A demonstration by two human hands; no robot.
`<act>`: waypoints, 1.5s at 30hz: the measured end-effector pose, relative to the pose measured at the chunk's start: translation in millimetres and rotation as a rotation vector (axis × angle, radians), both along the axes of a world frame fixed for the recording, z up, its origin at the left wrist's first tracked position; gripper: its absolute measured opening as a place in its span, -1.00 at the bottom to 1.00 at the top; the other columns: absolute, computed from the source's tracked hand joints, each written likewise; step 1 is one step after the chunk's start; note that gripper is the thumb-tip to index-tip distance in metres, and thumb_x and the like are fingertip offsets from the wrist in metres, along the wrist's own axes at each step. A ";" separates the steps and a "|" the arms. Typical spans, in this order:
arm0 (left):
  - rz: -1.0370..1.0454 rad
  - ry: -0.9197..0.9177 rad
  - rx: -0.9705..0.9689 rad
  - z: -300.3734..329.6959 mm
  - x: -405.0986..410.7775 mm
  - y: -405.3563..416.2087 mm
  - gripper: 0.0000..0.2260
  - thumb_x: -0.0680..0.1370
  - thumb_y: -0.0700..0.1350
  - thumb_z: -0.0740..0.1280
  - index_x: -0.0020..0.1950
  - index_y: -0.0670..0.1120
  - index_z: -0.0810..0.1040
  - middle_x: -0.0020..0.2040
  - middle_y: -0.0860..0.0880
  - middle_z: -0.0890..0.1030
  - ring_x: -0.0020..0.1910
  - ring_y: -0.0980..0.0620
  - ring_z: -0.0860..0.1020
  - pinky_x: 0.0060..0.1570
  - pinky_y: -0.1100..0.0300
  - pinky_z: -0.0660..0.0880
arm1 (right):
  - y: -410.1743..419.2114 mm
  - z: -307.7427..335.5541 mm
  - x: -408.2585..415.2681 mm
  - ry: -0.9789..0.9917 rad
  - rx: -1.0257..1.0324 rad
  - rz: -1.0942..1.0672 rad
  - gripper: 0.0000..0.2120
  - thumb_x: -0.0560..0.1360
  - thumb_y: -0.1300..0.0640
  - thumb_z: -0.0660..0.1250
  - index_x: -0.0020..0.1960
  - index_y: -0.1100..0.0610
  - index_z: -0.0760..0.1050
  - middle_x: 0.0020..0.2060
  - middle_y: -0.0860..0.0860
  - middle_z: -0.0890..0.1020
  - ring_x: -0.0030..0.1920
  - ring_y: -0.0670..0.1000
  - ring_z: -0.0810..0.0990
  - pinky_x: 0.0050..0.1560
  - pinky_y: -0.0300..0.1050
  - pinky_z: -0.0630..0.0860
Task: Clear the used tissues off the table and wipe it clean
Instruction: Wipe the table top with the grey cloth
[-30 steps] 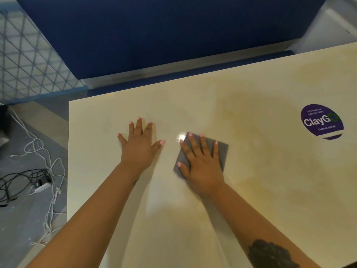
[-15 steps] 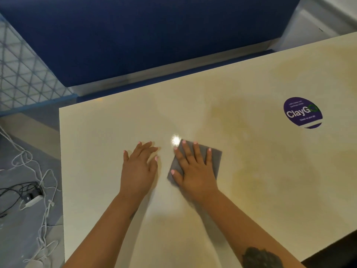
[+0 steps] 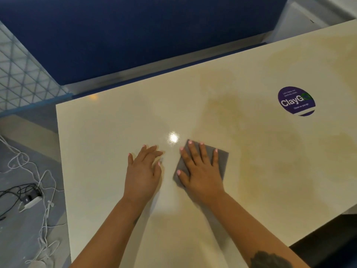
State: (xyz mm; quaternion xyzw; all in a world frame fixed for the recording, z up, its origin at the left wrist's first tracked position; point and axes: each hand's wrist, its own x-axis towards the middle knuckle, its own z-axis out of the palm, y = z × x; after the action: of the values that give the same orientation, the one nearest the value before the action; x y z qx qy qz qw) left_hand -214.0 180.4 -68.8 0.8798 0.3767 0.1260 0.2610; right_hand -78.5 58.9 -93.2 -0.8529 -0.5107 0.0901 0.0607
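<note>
A thin, flat, grey square wiping cloth lies on the glossy cream-coloured table, a little in from the middle of the near edge, with the right hand pressed flat on top of it, fingers straight and spread. The cloth looks light, soft and limp; on so shiny a top it should slide easily, so it is best driven by palm pressure from above, as here, and to lift it a pinch at the bare corner showing beyond the little finger would do. It may bunch or fold if pushed by one edge only.

The left hand rests open on the bare table just beside the right, fingers straight and close together, angled toward the cloth, holding nothing. No tissues show on the visible table, so the wiping part looks to be in hand; yellowish stains spread over the top toward the far right corner, near a round purple "ClayGo" sticker.

Against a second ago, the left hand's fingers, then fanned wide and pointing at the far edge, have drawn together and turned toward the right hand. The cloth sits much as it did under the same flat palm.
</note>
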 end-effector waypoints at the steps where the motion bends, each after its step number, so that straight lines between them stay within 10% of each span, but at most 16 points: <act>1: -0.009 0.003 0.000 -0.8 0.2 -1.7 -0.61 0.52 0.03 0.03 0.21 0.01 0.54 0.33 0.05 0.47 0.44 0.00 0.27 0.39 -0.12 0.08 | -8.3 0.2 -8.8 0.006 0.019 0.043 -0.39 0.54 -0.25 -0.03 0.54 -0.10 -0.02 0.54 -0.07 -0.04 0.53 0.05 -0.17 0.43 0.23 -0.26; 28: 0.117 0.016 -0.042 2.8 -17.2 -38.9 -0.71 0.58 -0.22 0.21 0.28 -0.05 0.49 0.37 0.02 0.43 0.48 -0.02 0.19 0.42 -0.14 -0.03 | -30.3 1.1 12.4 -0.022 -0.023 0.061 -0.39 0.53 -0.26 -0.15 0.54 -0.09 -0.02 0.54 -0.05 -0.04 0.53 0.10 -0.13 0.44 0.25 -0.30; 37: 0.218 0.033 -0.020 5.3 -45.0 -74.6 -0.70 0.57 -0.24 0.22 0.28 -0.07 0.49 0.37 -0.01 0.43 0.47 -0.04 0.21 0.42 -0.13 -0.03 | -90.2 -1.1 -21.4 -0.016 0.050 0.478 -0.41 0.52 -0.26 0.03 0.51 -0.11 0.12 0.52 -0.07 0.11 0.53 0.05 -0.01 0.44 0.24 -0.14; 45: 0.259 0.029 -0.015 3.0 -64.7 -102.4 -0.70 0.56 -0.26 0.22 0.27 -0.07 0.49 0.36 0.00 0.44 0.47 -0.03 0.21 0.42 -0.15 -0.03 | -58.9 -2.4 -26.7 -0.031 -0.015 0.272 -0.39 0.52 -0.25 -0.11 0.52 -0.05 0.09 0.54 -0.03 0.06 0.53 0.14 -0.03 0.41 0.27 -0.27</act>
State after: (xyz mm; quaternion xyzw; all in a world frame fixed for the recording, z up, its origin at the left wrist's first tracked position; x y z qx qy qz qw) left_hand -278.7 78.0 -65.7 0.8235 0.4919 0.1430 0.2438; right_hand -105.3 0.0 -95.6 -0.7774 -0.6219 0.0882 0.0337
